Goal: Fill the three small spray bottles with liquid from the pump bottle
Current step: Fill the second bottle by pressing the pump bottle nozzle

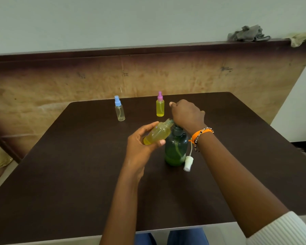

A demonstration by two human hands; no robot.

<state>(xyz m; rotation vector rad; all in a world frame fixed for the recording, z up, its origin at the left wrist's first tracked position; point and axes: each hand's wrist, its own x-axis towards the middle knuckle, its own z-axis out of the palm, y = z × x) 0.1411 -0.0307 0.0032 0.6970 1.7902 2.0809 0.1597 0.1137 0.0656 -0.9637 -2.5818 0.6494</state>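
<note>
Head view: left hand (pixel 140 147) grips uncapped spray bottle (pixel 157 133) tilted at pump bottle (pixel 176 149); right hand (pixel 187 114) presses its pump.

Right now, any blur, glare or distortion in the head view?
Head view: wide-angle bowing of the table edges and back ledge; tilted small bottle neck slightly motion-blurred against the pump bottle; soft even light, faint shadows, no harsh glare.

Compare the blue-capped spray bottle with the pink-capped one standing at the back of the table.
The blue-capped spray bottle looks empty and clear, while the pink-capped spray bottle is full of yellow liquid. Their sprayer tops differ in colour, light blue against pink. The blue-capped one stands farther left and apart; the pink-capped one stands close to the right hand. Both stand upright on the dark table, capped, and look alike in shape and size.
</note>
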